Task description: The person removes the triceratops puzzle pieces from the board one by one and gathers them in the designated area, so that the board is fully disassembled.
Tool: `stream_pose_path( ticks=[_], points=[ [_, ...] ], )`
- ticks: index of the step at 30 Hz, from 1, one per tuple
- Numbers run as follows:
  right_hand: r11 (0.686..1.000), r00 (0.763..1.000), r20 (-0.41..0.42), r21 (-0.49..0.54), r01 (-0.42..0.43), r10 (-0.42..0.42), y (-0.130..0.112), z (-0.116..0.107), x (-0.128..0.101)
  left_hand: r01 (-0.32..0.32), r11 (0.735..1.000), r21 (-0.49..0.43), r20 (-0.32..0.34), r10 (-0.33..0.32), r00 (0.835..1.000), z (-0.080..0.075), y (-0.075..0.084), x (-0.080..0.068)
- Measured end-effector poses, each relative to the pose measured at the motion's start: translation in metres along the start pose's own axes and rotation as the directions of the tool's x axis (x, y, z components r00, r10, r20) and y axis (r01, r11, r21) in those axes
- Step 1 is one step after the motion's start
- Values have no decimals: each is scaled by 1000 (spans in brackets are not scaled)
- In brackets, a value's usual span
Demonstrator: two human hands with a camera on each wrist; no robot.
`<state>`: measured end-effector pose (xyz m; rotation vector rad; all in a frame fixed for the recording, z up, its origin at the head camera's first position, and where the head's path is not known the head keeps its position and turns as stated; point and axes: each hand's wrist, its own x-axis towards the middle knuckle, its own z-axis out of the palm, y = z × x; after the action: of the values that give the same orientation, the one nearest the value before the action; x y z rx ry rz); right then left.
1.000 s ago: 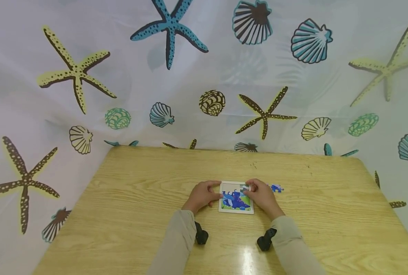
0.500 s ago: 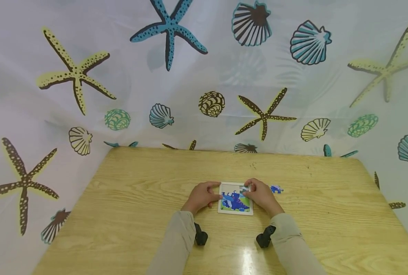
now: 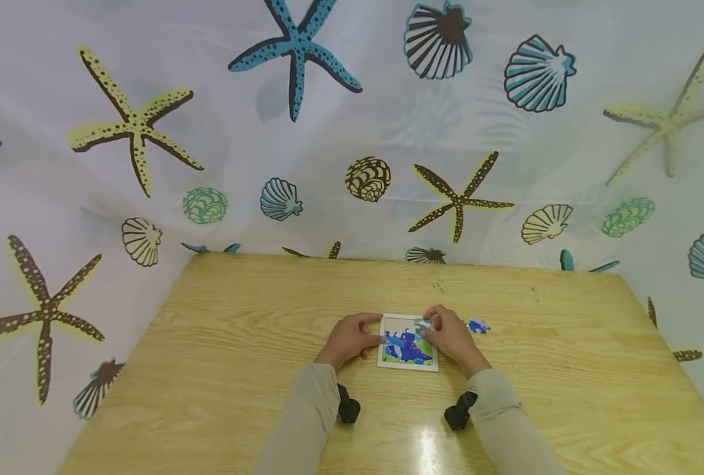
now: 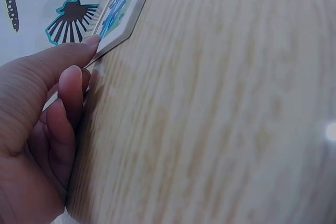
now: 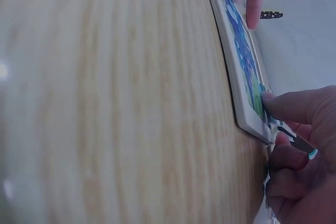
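A small white-rimmed puzzle tray [image 3: 408, 367] lies on the table with a blue dinosaur picture [image 3: 407, 348] filling its lower part. Its upper left area shows pale bare backing. My left hand [image 3: 352, 338] grips the tray's left side, index finger at the far corner and thumb [image 4: 79, 53] on the rim. At the far right corner, my right hand [image 3: 454, 338] pinches a greyish-blue puzzle piece [image 3: 421, 326] over the tray. Its thumb [image 5: 286, 106] covers part of that piece, and the other fingers curl beside the tray. One loose blue puzzle piece [image 3: 479, 326] lies just right of this hand.
The wood-grain table [image 3: 256, 369] stretches around the tray on all sides. A white cloth [image 3: 328, 145] printed with starfish and shells hangs behind it and at both sides. Black wrist cameras [image 3: 348, 406] sit under both sleeves.
The pinched piece and right fingertips have shifted slightly at the tray's far right corner, and more of the piece's pale face shows. The left hand and the tray stay nearly the same.
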<state>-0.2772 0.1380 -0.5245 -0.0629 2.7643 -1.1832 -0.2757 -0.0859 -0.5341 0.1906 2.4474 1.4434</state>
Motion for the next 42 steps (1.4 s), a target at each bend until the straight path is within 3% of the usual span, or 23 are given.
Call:
stream_pose_path(
  ticks=[5,12,16,20,23,36,42],
  points=[
    [1000,1000,-21,-13,6,-7,1,2,-1,0,1000,6,-1,0,1000,1,2,-1],
    [998,999,-39,55,-9,11,2,5,1,4,1000,7,-11,-4,1000,1,0,1],
    [986,996,-75,163,-33,46,2,4,0,5,1000,9,-17,-5,1000,1,-1,2],
    [950,990,-101,307,-65,100,4,-1,0,-2,1000,7,-18,3,1000,1,-1,2],
    [931,986,-112,356,-77,124,8,-7,-1,-5,1000,1,-16,5,1000,1,0,1],
    [924,981,-128,373,-88,144,30,-39,-6,-21,1000,-8,-11,21,1000,0,-3,1],
    [903,978,-120,416,-109,173,44,-60,-13,-19,1000,4,-12,19,1000,2,-5,3]
  ],
)
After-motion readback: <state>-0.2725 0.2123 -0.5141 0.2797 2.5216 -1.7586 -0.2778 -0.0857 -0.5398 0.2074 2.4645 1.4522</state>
